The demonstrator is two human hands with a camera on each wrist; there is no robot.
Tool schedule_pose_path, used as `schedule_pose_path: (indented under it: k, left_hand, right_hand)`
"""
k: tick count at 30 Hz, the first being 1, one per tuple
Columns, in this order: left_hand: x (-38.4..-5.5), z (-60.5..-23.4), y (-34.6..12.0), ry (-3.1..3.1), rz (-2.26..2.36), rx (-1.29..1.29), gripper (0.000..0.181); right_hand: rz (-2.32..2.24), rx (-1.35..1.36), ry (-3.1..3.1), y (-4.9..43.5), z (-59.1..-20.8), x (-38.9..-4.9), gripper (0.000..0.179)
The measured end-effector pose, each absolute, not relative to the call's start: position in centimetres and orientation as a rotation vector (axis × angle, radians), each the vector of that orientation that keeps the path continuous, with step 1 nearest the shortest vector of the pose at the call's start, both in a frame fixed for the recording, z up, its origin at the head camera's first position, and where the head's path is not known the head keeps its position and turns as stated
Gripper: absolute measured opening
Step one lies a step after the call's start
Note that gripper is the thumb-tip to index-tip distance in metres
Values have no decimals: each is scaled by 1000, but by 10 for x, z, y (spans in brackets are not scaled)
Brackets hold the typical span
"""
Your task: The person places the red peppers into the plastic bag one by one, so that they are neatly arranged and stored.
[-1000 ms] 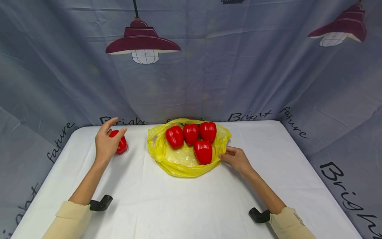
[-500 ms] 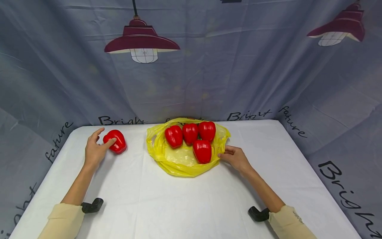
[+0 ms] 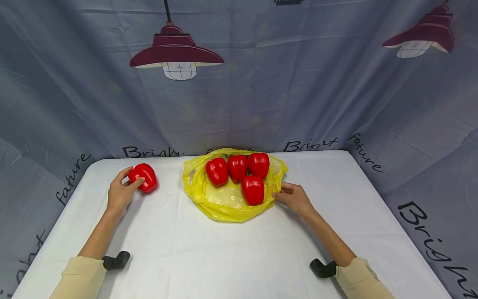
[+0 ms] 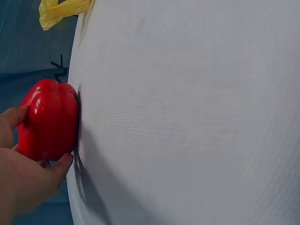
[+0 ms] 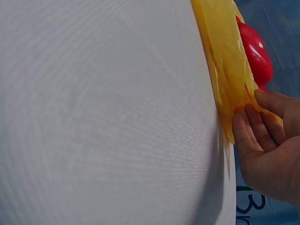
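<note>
At the left of the head view my left hand point(image 3: 120, 194) grips a red bell pepper point(image 3: 147, 178) from its left side, thumb across the near face and fingers behind. The left wrist view shows this pepper point(image 4: 51, 123) low against the white cloth, with digits on two sides of it. Mid-table lies a yellow plastic bag point(image 3: 226, 213), its mouth spread wide, with several red bell peppers point(image 3: 254, 191) inside. My right hand point(image 3: 297, 201) pinches the bag's right edge between thumb and fingers; the right wrist view shows the yellow film point(image 5: 225, 70) at the fingertips.
A white cloth point(image 3: 209, 257) covers the table. Behind its far edge hangs a grey-blue curtain point(image 3: 239, 104) printed with lamps and lettering. Each forearm carries a black wrist mount point(image 3: 116, 261) just ahead of the sleeve.
The left hand has moved left and down from above the lone pepper, then closed in on its left side and taken hold of it. The right hand and the bag have stayed put.
</note>
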State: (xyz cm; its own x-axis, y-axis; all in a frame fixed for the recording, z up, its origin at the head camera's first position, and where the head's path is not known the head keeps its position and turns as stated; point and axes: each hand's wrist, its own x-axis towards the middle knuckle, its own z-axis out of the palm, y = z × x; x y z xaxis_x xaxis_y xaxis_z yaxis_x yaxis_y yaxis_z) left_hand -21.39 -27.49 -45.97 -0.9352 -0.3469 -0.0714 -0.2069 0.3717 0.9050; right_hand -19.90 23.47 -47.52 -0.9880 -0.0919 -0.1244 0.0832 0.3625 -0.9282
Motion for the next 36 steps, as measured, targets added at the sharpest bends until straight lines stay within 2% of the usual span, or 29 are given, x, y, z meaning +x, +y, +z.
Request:
schedule_pose_path:
  k: [10,14,20,28,36]
  left_hand:
    - [-214,-460,-274,-2455,-1665,570,69]
    - [-212,-456,-271,-2452,-1661,515,69]
    - [-208,-437,-251,-2461,-1652,309,69]
    - [-199,-408,-197,-2442,-1706,-33,65]
    - [-191,-411,-138,-2509,-1832,-286,61]
  right_hand:
    - [-1692,-15,2458,233,-475,-199,39]
    - [-1683,-14,2463,233,-475,-199,39]
    - [-1682,-20,2466,234,-475,-198,38]
    - [-1685,-19,2459,232,-473,-198,38]
    - [-1716,-16,2435,233,-475,-199,38]
